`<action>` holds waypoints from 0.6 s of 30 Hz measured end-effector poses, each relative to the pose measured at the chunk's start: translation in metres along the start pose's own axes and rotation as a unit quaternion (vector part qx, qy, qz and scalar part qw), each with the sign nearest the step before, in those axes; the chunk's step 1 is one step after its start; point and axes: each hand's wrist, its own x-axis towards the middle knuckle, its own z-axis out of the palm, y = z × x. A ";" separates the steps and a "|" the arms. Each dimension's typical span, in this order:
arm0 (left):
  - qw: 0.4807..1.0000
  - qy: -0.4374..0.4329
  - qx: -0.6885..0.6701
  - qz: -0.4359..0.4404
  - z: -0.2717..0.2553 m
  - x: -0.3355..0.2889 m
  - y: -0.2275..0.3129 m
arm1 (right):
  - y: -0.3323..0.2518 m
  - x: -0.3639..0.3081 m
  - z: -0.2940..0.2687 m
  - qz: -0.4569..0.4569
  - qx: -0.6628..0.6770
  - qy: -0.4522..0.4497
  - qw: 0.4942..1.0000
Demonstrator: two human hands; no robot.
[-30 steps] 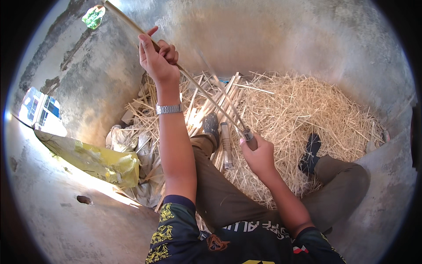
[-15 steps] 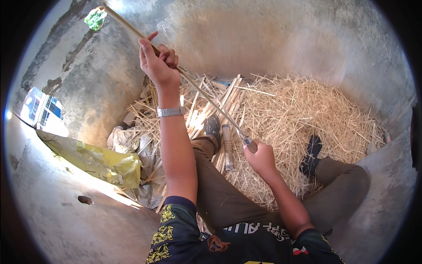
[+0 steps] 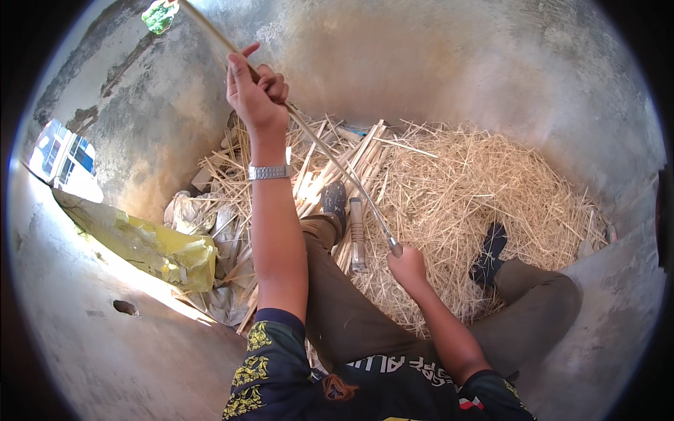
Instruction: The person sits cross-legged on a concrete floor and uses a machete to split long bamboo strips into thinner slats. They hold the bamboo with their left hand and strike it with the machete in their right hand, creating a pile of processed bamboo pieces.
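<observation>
My left hand (image 3: 258, 95), raised at the upper left, is closed round a long pale stick (image 3: 214, 31), with its index finger sticking out. The stick slants from the top edge down toward my right hand (image 3: 408, 269). That hand is wrapped round the brown handle of a slim metal-shafted tool (image 3: 381, 224) with a shiny collar. The tool's shaft lines up with the stick; whether it is a blade, and where it meets the stick, I cannot make out. A metal-band watch (image 3: 270, 172) sits on my left wrist.
Loose straw-like shavings (image 3: 456, 182) cover the floor between my legs. Split pale strips (image 3: 365, 154) lie beside a brown-handled, sheath-like piece (image 3: 357, 238) by my left shoe (image 3: 334, 200). A yellow sack (image 3: 161, 249) rests at left. A curved concrete wall (image 3: 435, 63) surrounds me.
My right hand has moved slightly down with the tool handle. My left hand keeps its grip on the stick. The whole view has shifted a little.
</observation>
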 end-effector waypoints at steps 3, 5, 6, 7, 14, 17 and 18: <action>1.000 0.021 0.010 -0.004 -0.001 0.001 0.001 | 0.001 0.010 -0.001 -0.010 0.006 -0.007 1.000; 1.000 0.021 0.010 -0.003 -0.004 0.004 -0.002 | -0.010 0.002 -0.006 -0.025 0.050 0.008 0.998; 1.000 0.015 0.007 -0.003 -0.005 0.004 -0.004 | -0.021 -0.005 -0.011 -0.030 0.071 0.016 0.997; 1.000 0.012 0.007 -0.001 -0.006 0.005 -0.002 | -0.035 -0.011 -0.015 -0.049 0.099 0.034 0.993; 1.000 -0.002 0.012 0.003 0.000 0.000 -0.004 | -0.059 -0.021 -0.021 -0.116 0.160 0.054 0.979; 1.000 0.003 0.012 0.005 0.004 0.000 -0.003 | -0.042 -0.007 -0.019 -0.036 0.061 -0.054 0.996; 1.000 0.003 0.013 0.008 0.004 0.001 -0.003 | -0.039 -0.006 -0.018 -0.048 0.072 -0.018 0.996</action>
